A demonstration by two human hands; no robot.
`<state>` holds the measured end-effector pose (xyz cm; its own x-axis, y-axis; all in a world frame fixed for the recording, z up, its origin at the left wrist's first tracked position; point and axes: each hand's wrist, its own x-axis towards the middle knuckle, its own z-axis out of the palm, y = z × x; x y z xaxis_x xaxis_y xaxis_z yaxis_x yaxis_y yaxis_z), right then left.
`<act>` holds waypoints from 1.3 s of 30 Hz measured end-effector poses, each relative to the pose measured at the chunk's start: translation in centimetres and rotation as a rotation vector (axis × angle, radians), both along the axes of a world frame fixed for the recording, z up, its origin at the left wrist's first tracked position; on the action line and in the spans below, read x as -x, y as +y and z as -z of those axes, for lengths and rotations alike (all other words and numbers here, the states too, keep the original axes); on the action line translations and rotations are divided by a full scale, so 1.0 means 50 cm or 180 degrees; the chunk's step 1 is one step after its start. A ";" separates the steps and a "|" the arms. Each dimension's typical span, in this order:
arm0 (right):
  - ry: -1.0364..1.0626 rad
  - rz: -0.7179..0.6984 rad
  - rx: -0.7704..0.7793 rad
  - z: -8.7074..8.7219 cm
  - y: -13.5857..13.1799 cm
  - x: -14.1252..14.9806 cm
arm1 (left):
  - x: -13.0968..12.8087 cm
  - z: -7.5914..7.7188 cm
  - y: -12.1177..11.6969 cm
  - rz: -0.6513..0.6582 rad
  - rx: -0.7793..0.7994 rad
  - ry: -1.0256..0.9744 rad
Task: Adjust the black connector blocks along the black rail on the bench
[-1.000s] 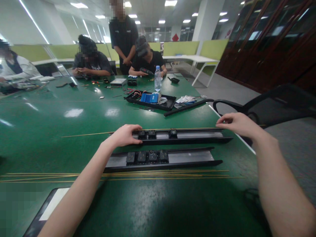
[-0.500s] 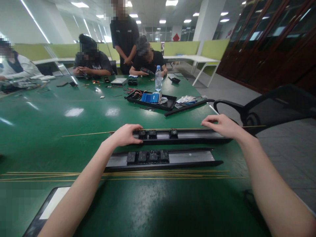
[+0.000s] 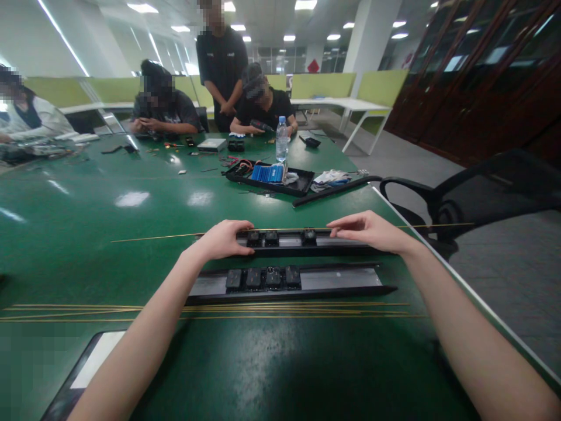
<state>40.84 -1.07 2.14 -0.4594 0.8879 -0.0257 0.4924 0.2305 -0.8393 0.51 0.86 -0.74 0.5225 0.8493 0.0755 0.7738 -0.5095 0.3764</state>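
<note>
My left hand [image 3: 222,238] grips the left part of the far black channel [image 3: 289,252], thumb on the near side and fingers over the far side. A long thin brass-coloured rod [image 3: 153,238] runs along the channel's far edge and sticks out past both ends. Right of the channel's middle, the fingertips of my right hand [image 3: 366,229] pinch the rod. Inside the channel sit black square blocks [image 3: 309,236], two together and one apart. Closer to me lies a second black channel [image 3: 342,279] with several similar blocks [image 3: 253,279] in a row.
Several thin rods [image 3: 307,311] lie in front of the near channel. A black tray [image 3: 302,185] holds a blue box [image 3: 267,172]; a water bottle [image 3: 281,140] and gloves [image 3: 331,179] are beside it. A chair [image 3: 442,199] stands right. Other people sit and stand across the table.
My right hand has moved left along the rod, from near the channel's right part toward the lone block. My left hand, the rod and the channels look unmoved.
</note>
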 end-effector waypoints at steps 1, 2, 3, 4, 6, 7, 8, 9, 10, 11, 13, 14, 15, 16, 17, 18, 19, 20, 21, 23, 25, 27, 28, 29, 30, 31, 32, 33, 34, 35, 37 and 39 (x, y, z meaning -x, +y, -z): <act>0.0008 0.0001 0.0031 0.001 -0.001 0.004 | 0.000 0.000 0.000 0.0006 -0.0010 0.0005; 0.0005 0.0005 0.0048 0.003 -0.001 0.007 | -0.001 0.000 0.000 0.0012 -0.0021 0.0009; -0.0009 0.0010 0.0045 0.004 -0.001 0.009 | -0.001 -0.001 0.000 0.0015 -0.0031 0.0013; -0.0034 0.0017 0.0020 0.006 0.000 0.010 | -0.001 -0.001 -0.001 0.0021 -0.0034 0.0019; -0.0094 0.0039 -0.0090 0.009 0.002 0.011 | -0.002 -0.003 -0.001 0.0028 -0.0025 0.0043; -0.0132 0.0045 -0.0155 0.010 0.003 0.012 | -0.002 -0.004 -0.002 0.0026 -0.0017 0.0054; -0.0178 0.0046 -0.0211 0.012 0.004 0.012 | -0.003 -0.005 -0.002 0.0021 -0.0013 0.0059; -0.0225 0.0052 -0.0259 0.013 0.004 0.012 | -0.003 -0.006 -0.003 0.0017 -0.0003 0.0063; -0.0267 0.0059 -0.0295 0.014 0.005 0.013 | -0.004 -0.007 -0.003 0.0009 0.0002 0.0064; -0.0295 0.0070 -0.0321 0.015 0.005 0.015 | -0.004 -0.007 -0.004 0.0001 0.0006 0.0062; -0.0322 0.0094 -0.0374 0.017 0.004 0.019 | -0.005 -0.009 -0.005 0.0003 0.0007 0.0067; -0.0330 0.0098 -0.0421 0.018 0.003 0.022 | -0.005 -0.009 -0.006 0.0008 0.0006 0.0075; -0.0343 0.0093 -0.0478 0.020 0.002 0.025 | -0.005 -0.010 -0.006 0.0013 0.0002 0.0083; -0.0365 0.0081 -0.0536 0.021 0.002 0.028 | -0.005 -0.010 -0.006 0.0019 -0.0002 0.0088; -0.0386 0.0083 -0.0596 0.022 0.001 0.032 | -0.005 -0.010 -0.006 0.0023 -0.0005 0.0091; -0.0394 0.0108 -0.0641 0.023 0.001 0.036 | -0.004 -0.009 -0.006 0.0022 -0.0008 0.0092; -0.0375 0.0153 -0.0658 0.024 0.001 0.039 | -0.004 -0.009 -0.005 0.0020 -0.0006 0.0093; -0.0330 0.0204 -0.0646 0.025 0.001 0.043 | -0.004 -0.009 -0.004 0.0015 -0.0003 0.0094; -0.0262 0.0251 -0.0620 0.025 0.001 0.046 | -0.004 -0.009 -0.004 0.0006 -0.0003 0.0093; -0.0108 0.0299 -0.0595 0.024 0.001 0.051 | -0.004 -0.008 -0.004 0.0002 0.0005 0.0093; 0.0023 0.0298 -0.0669 0.023 0.000 0.054 | -0.004 -0.008 -0.004 0.0014 0.0014 0.0090; 0.0113 0.0291 -0.0786 0.023 0.000 0.056 | -0.004 -0.008 -0.005 0.0025 0.0016 0.0066; 0.0139 0.0280 -0.0831 0.024 0.000 0.056 | -0.004 -0.008 -0.005 0.0024 0.0012 0.0048; 0.0152 0.0265 -0.0863 0.025 0.000 0.056 | -0.004 -0.008 -0.005 0.0019 0.0005 0.0029; 0.0150 0.0243 -0.0884 0.027 0.001 0.055 | -0.005 -0.008 -0.005 0.0012 0.0000 0.0014; 0.0135 0.0218 -0.0910 0.030 0.002 0.054 | -0.005 -0.008 -0.005 0.0001 0.0000 0.0006; 0.0113 0.0204 -0.0956 0.033 0.004 0.053 | -0.005 -0.008 -0.005 -0.0012 0.0009 0.0004; 0.0077 0.0196 -0.1029 0.037 0.007 0.051 | -0.005 -0.008 -0.005 -0.0020 0.0027 0.0008; 0.0012 0.0188 -0.1135 0.041 0.010 0.049 | -0.005 -0.007 -0.004 -0.0028 0.0042 0.0010; -0.0096 0.0172 -0.1286 0.045 0.014 0.047 | -0.005 -0.007 -0.004 -0.0033 0.0055 0.0013; -0.0429 0.0094 -0.1653 0.055 0.022 0.045 | -0.005 -0.006 -0.003 -0.0032 0.0059 0.0023; -0.0799 -0.0025 -0.1937 0.064 0.027 0.045 | -0.004 -0.005 -0.003 -0.0021 0.0036 0.0024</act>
<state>38.58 0.29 -1.08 -0.5115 0.7743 0.3727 0.6526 0.6321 -0.4178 0.70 0.71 -0.50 0.5174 0.8535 0.0621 0.7799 -0.5002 0.3762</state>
